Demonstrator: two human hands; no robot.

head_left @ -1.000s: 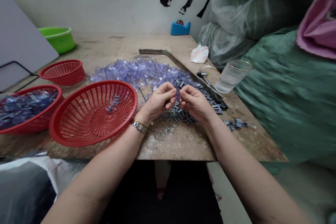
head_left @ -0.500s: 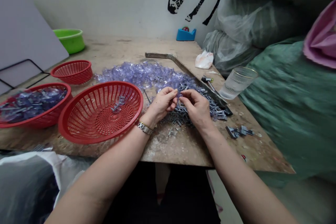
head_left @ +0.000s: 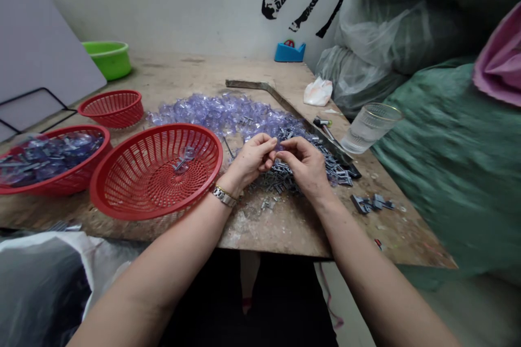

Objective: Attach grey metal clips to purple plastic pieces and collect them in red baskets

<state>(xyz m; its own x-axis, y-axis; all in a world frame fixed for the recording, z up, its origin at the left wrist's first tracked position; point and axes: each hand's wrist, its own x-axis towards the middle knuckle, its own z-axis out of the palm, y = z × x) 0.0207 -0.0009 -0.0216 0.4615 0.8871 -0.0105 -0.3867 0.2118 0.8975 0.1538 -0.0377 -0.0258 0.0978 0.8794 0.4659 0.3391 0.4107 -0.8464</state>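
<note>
Lying between both hands' fingertips (head_left: 273, 147): clear piece (head_left: 278, 146).

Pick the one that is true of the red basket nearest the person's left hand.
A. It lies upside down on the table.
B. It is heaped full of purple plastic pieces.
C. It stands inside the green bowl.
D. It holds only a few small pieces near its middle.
D: the nearest red basket sits upright on the table beside the left hand, with only a few small pieces near its middle.
</note>
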